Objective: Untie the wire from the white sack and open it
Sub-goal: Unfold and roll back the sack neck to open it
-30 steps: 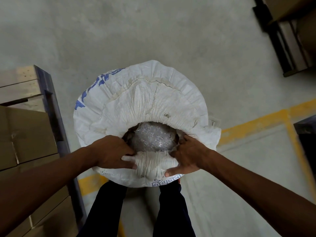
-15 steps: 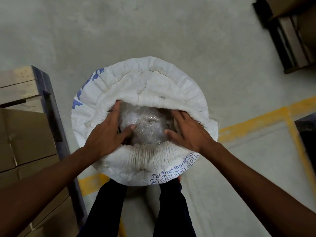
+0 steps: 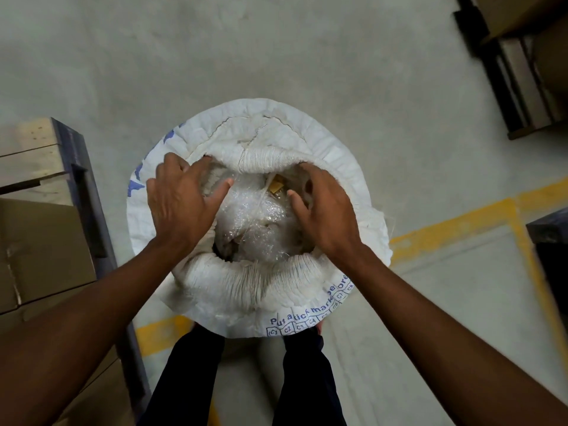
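White sack (image 3: pixel 258 290) upright on the concrete floor (image 3: pixel 276 50), just ahead of two dark trouser legs (image 3: pixel 187 373). Woven plastic cloth, round from above, mouth rolled outward into a thick, finely pleated collar; blue lettering and a row of small numbered boxes printed along the near edge, more blue print on the left side. Mouth already open, no wire visible. Inside, a clear crinkled plastic liner (image 3: pixel 258 222), glossy and bunched, with a small yellow-brown piece (image 3: pixel 275 186) showing near its far edge.

Left hand (image 3: pixel 181 204) spread wide over the left of the opening, fingers pressed against the inner collar, thumb lying on the liner; nothing gripped. Right hand (image 3: pixel 325 210) likewise open, palm down on the right side, fingertips tucked under the far rim so that any hold there cannot be told, thumb resting on the liner.

Stacked cardboard boxes (image 3: pixel 40 250) and a pale wooden board (image 3: pixel 30 155) close on the left, edged by a dark blue frame. Worn yellow line (image 3: pixel 455 219) painted on the floor to the right. Dark pallet (image 3: pixel 507 75) with cartons at far upper right, well apart from the sack.
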A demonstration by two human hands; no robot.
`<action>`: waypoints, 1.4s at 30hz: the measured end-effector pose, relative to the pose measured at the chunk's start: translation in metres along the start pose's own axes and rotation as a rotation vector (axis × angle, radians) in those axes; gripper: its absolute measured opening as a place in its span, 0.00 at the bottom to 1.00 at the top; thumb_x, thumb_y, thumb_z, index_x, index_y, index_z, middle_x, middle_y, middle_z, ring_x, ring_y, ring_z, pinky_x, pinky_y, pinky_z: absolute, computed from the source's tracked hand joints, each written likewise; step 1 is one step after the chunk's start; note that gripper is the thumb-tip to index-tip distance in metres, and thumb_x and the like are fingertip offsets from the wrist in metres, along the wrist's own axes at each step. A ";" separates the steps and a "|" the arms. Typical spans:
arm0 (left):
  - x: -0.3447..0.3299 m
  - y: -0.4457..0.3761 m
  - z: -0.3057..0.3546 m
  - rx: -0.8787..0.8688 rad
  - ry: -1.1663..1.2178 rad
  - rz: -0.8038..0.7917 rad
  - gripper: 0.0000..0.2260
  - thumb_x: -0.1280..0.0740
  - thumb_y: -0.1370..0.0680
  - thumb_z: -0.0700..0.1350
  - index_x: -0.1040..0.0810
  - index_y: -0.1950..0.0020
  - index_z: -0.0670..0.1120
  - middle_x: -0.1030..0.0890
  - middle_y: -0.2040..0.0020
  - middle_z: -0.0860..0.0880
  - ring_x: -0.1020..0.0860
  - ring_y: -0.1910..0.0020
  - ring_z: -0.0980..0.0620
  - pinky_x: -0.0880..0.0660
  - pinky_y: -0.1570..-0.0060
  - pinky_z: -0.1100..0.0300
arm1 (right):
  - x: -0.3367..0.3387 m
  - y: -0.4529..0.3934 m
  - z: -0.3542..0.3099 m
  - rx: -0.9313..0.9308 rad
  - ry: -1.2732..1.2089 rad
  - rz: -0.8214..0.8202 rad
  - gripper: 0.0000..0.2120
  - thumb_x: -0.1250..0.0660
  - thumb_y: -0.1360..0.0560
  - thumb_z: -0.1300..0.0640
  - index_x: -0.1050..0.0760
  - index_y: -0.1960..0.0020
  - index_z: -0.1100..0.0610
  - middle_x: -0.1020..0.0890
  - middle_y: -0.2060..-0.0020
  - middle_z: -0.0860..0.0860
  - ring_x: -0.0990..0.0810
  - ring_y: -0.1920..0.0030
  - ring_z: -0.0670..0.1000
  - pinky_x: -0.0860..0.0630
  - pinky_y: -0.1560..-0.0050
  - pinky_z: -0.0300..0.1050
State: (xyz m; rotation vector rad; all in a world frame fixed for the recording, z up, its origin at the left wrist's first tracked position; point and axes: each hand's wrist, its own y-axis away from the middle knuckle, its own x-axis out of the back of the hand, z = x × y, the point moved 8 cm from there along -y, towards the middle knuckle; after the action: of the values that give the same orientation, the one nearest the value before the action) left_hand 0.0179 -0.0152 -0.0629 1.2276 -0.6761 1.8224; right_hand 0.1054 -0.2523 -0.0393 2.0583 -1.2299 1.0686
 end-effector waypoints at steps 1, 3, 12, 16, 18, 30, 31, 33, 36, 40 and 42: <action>0.000 -0.003 -0.002 0.000 -0.021 0.022 0.29 0.34 0.22 0.69 0.18 0.31 0.50 0.25 0.39 0.40 0.25 0.39 0.37 0.29 0.43 0.41 | -0.004 0.000 -0.005 0.090 0.258 0.038 0.24 0.29 0.22 0.52 0.27 0.28 0.56 0.20 0.42 0.55 0.24 0.46 0.57 0.26 0.48 0.53; -0.007 -0.006 -0.006 -0.012 -0.020 0.039 0.28 0.32 0.23 0.70 0.17 0.35 0.51 0.28 0.26 0.41 0.30 0.28 0.38 0.31 0.36 0.38 | -0.017 -0.002 -0.007 0.191 0.621 0.094 0.26 0.27 0.23 0.53 0.28 0.28 0.57 0.22 0.41 0.58 0.26 0.47 0.60 0.31 0.50 0.56; -0.038 -0.030 0.012 -0.141 0.193 -0.078 0.27 0.26 0.29 0.69 0.31 0.53 0.48 0.26 0.59 0.50 0.29 0.62 0.48 0.29 0.60 0.49 | -0.064 -0.030 0.000 0.342 0.579 -0.093 0.32 0.34 0.23 0.33 0.32 0.36 0.59 0.27 0.27 0.63 0.24 0.35 0.66 0.26 0.42 0.63; -0.049 -0.037 0.012 -0.213 0.236 -0.197 0.28 0.26 0.26 0.66 0.29 0.40 0.47 0.19 0.54 0.47 0.20 0.58 0.42 0.24 0.55 0.50 | -0.061 -0.038 0.000 0.347 0.523 -0.103 0.31 0.33 0.24 0.32 0.38 0.41 0.56 0.22 0.46 0.58 0.21 0.64 0.59 0.35 0.73 0.47; -0.050 -0.040 0.012 -0.261 0.262 -0.244 0.29 0.26 0.26 0.65 0.28 0.38 0.48 0.15 0.51 0.43 0.17 0.53 0.39 0.23 0.53 0.49 | -0.054 -0.042 0.006 0.329 0.449 -0.131 0.29 0.36 0.23 0.31 0.40 0.42 0.55 0.22 0.49 0.57 0.21 0.67 0.60 0.35 0.73 0.47; -0.027 -0.067 0.024 -0.464 0.262 -0.231 0.25 0.32 0.23 0.68 0.22 0.63 0.46 0.25 0.67 0.51 0.26 0.67 0.47 0.30 0.65 0.49 | -0.016 -0.062 0.015 0.379 0.329 -0.094 0.23 0.43 0.15 0.39 0.27 0.60 0.53 0.23 0.66 0.51 0.23 0.64 0.57 0.33 0.62 0.50; -0.027 -0.071 0.024 -0.403 0.316 -0.234 0.24 0.31 0.22 0.66 0.27 0.66 0.48 0.28 0.70 0.53 0.29 0.69 0.50 0.31 0.65 0.49 | -0.016 -0.066 0.016 0.299 0.214 -0.094 0.21 0.42 0.15 0.41 0.30 0.61 0.53 0.26 0.67 0.48 0.26 0.65 0.54 0.33 0.61 0.51; -0.026 -0.077 0.026 -0.321 0.432 -0.240 0.25 0.29 0.20 0.60 0.35 0.69 0.51 0.33 0.72 0.54 0.35 0.71 0.56 0.36 0.66 0.54 | -0.014 -0.074 0.023 0.095 -0.061 -0.076 0.21 0.38 0.15 0.45 0.35 0.63 0.53 0.32 0.71 0.45 0.32 0.69 0.45 0.36 0.64 0.47; -0.024 -0.083 0.035 -0.317 0.519 -0.302 0.24 0.28 0.19 0.53 0.34 0.70 0.51 0.33 0.72 0.54 0.37 0.72 0.57 0.40 0.67 0.59 | -0.016 -0.081 0.026 -0.046 -0.195 -0.092 0.24 0.36 0.16 0.46 0.38 0.67 0.52 0.36 0.74 0.44 0.34 0.72 0.42 0.39 0.67 0.40; -0.022 -0.099 0.034 -0.303 0.546 -0.378 0.26 0.27 0.20 0.55 0.28 0.68 0.38 0.33 0.72 0.43 0.36 0.71 0.56 0.39 0.67 0.55 | -0.013 -0.088 0.027 -0.156 -0.193 -0.192 0.30 0.42 0.15 0.39 0.44 0.71 0.51 0.39 0.78 0.45 0.38 0.76 0.45 0.40 0.67 0.48; -0.019 -0.109 0.028 -0.262 0.585 -0.382 0.27 0.27 0.21 0.58 0.24 0.65 0.35 0.30 0.71 0.38 0.34 0.69 0.51 0.38 0.68 0.55 | -0.011 -0.092 0.032 -0.229 -0.181 -0.262 0.31 0.45 0.16 0.34 0.44 0.72 0.51 0.37 0.79 0.44 0.37 0.77 0.44 0.39 0.67 0.46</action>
State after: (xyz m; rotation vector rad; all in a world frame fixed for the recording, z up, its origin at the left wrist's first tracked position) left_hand 0.1277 0.0136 -0.0708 0.5550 -0.3061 1.5921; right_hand 0.1955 -0.2288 -0.0693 2.0975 -1.0719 0.6045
